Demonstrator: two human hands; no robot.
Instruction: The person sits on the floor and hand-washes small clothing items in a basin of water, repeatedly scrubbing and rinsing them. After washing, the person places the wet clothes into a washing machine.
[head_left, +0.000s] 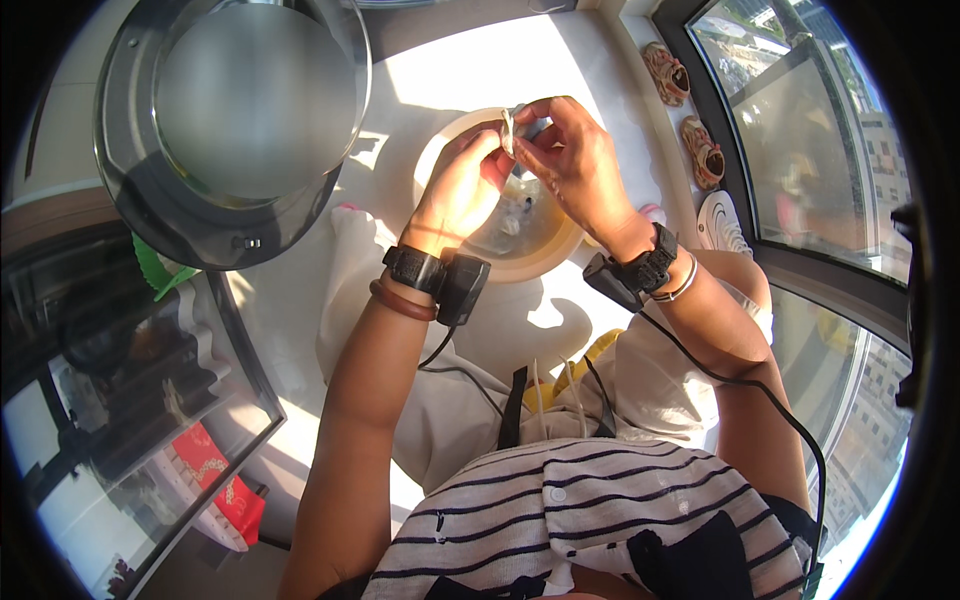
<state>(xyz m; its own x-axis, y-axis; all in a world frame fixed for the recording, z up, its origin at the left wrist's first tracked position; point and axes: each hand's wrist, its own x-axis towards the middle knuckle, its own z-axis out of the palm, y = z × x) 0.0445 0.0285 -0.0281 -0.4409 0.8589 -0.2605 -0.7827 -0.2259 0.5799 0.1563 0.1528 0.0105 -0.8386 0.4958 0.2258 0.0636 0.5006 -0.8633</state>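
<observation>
Both hands are held close together over a round beige basin (551, 259) on the floor. A small wet piece of light cloth (508, 133) is pinched between the fingertips of my left hand (466, 176) and my right hand (574, 154). Greyish cloth also shows behind my right fingers. Beneath the hands, the basin holds cloudy water with light fabric (511, 221) in it, one part bearing a dark spot. My hands hide the middle of the basin.
A front-loading washing machine's round door (217, 232) stands at upper left. Two patterned shoes (667, 75) and a white shoe (724, 221) line the window ledge at right. A glass-fronted door or panel (247, 375) is at lower left, near a red item (217, 480).
</observation>
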